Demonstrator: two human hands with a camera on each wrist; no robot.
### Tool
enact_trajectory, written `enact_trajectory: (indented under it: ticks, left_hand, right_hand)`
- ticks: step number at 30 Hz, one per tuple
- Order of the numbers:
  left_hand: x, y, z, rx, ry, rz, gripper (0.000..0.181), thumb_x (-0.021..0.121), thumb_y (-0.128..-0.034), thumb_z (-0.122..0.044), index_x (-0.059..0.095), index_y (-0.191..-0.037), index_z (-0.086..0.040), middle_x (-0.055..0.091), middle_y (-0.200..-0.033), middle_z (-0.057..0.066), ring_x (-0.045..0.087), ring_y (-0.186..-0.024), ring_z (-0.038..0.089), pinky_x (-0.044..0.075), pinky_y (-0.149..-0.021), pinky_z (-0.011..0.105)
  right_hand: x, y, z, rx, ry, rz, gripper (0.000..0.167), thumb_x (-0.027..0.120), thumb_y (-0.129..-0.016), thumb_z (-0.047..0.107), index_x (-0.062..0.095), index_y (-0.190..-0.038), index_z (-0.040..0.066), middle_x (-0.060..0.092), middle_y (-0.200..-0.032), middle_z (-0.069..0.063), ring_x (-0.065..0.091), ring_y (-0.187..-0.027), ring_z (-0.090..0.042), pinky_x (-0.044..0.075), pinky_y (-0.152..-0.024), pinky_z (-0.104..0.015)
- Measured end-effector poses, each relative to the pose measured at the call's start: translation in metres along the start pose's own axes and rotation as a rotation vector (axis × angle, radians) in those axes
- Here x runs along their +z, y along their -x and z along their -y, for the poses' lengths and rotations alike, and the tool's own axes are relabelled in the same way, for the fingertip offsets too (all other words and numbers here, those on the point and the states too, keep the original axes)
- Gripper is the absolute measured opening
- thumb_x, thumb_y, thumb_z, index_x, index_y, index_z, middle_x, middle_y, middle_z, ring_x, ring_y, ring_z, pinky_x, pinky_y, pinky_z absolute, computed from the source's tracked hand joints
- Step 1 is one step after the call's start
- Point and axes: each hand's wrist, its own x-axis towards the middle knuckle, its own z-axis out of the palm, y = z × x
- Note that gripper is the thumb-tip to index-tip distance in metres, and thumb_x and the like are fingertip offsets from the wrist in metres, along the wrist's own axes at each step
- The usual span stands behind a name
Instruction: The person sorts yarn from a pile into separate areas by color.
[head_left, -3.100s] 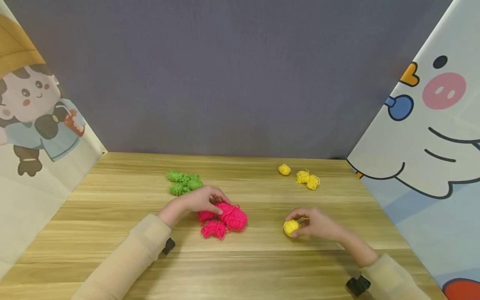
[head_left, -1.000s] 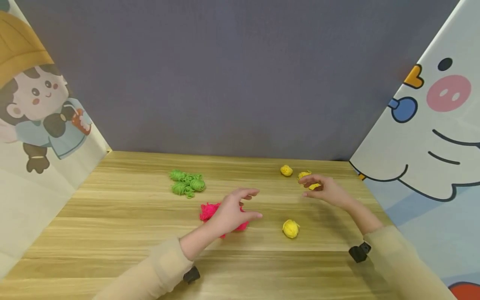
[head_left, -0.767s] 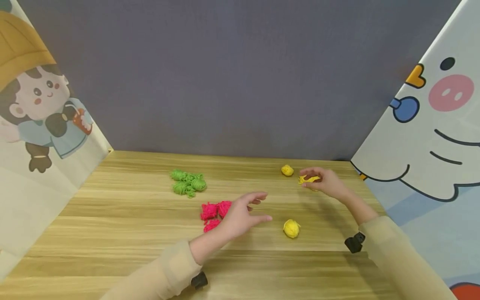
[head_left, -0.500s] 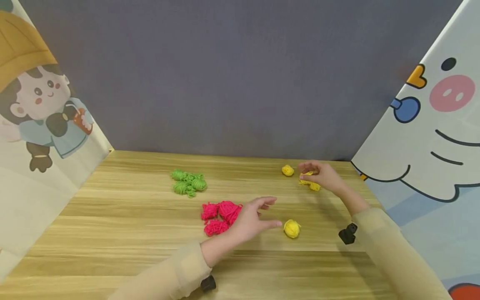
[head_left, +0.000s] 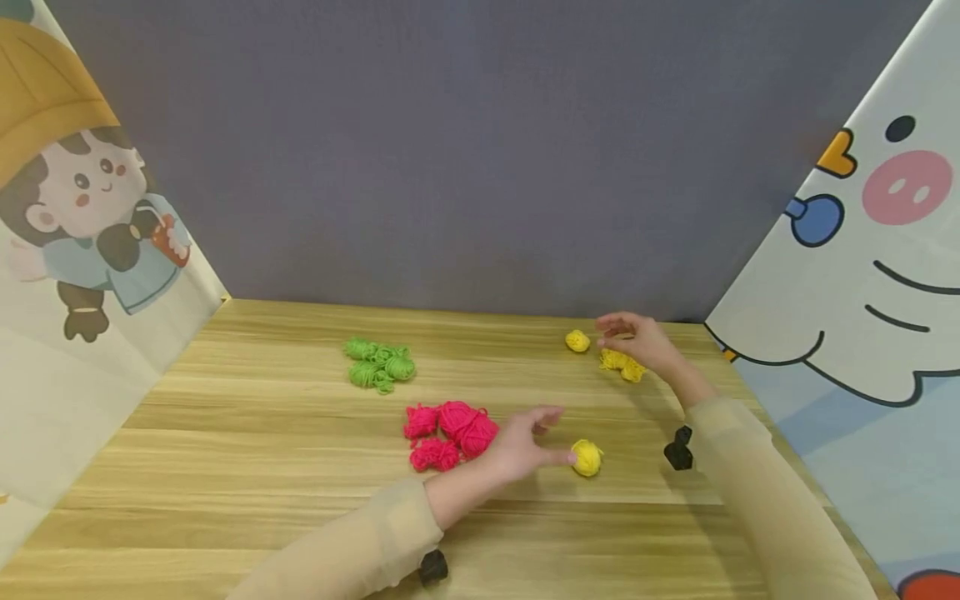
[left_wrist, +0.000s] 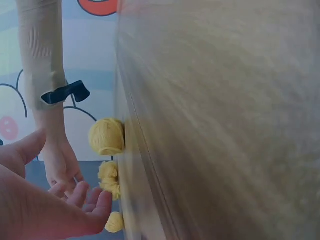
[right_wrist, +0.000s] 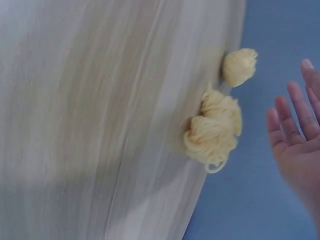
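Note:
My left hand (head_left: 521, 446) hovers with fingers spread and nothing held, just right of the pink yarn balls (head_left: 459, 425). In the head view its thumb tip overlaps the edge of a round yellow yarn ball (head_left: 587, 458); the left wrist view has the hand apart from that yellow ball (left_wrist: 107, 136). Farther back, my right hand (head_left: 637, 340) is held over a pair of loosely wound yellow yarn balls (head_left: 622, 365), between them and a small yellow ball (head_left: 577, 341). Its fingers (right_wrist: 298, 112) are relaxed and hold nothing in the right wrist view.
A cluster of green yarn balls (head_left: 380, 365) lies on the wooden table (head_left: 262, 467) at back left. A grey panel (head_left: 450, 158) rises behind the table's far edge. Printed cartoon panels (head_left: 885, 275) flank both sides.
My right hand has let go of the round yellow ball and moved back to the yellow pair, then slightly farther. My left hand has left the pink yarn and moved right toward the round yellow ball.

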Motion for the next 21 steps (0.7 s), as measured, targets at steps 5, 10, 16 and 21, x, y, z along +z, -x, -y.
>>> enact_trajectory:
  ticks: [5, 10, 16, 21]
  left_hand:
    - [0.006, -0.005, 0.006, -0.032, 0.004, 0.037, 0.067, 0.081, -0.0752, -0.022, 0.051, -0.134, -0.008, 0.058, -0.126, 0.012, 0.055, -0.111, 0.03, 0.049, -0.088, 0.033]
    - [0.013, -0.008, 0.007, -0.101, 0.079, 0.052, 0.068, 0.082, -0.0728, -0.017, 0.052, -0.133, -0.009, 0.06, -0.124, 0.007, 0.054, -0.11, 0.027, 0.049, -0.088, 0.034]
    - [0.018, -0.012, 0.007, -0.134, 0.081, 0.066, 0.067, 0.083, -0.0715, -0.015, 0.054, -0.132, -0.011, 0.062, -0.12, 0.004, 0.053, -0.11, 0.025, 0.048, -0.09, 0.035]
    - [0.018, -0.015, 0.007, -0.158, 0.067, 0.076, 0.066, 0.083, -0.072, -0.016, 0.054, -0.132, -0.012, 0.061, -0.121, 0.003, 0.053, -0.111, 0.024, 0.047, -0.092, 0.036]
  right_hand:
    - [0.004, -0.008, -0.01, -0.008, 0.026, 0.015, 0.039, 0.065, -0.09, 0.022, 0.057, -0.124, 0.006, 0.057, -0.126, -0.021, 0.055, -0.111, -0.034, 0.05, -0.088, -0.048]
    - [0.01, -0.018, -0.02, -0.038, 0.012, 0.037, 0.041, 0.065, -0.089, 0.015, 0.054, -0.126, -0.001, 0.054, -0.127, -0.024, 0.052, -0.113, -0.038, 0.048, -0.092, -0.05]
    - [0.015, -0.027, -0.024, -0.026, 0.004, 0.048, 0.045, 0.067, -0.088, 0.013, 0.053, -0.127, -0.003, 0.053, -0.128, -0.024, 0.05, -0.116, -0.042, 0.046, -0.093, -0.053]
    - [0.021, -0.035, -0.022, -0.05, 0.025, 0.077, 0.047, 0.066, -0.088, 0.01, 0.05, -0.128, -0.007, 0.051, -0.129, -0.028, 0.05, -0.115, -0.045, 0.045, -0.094, -0.054]
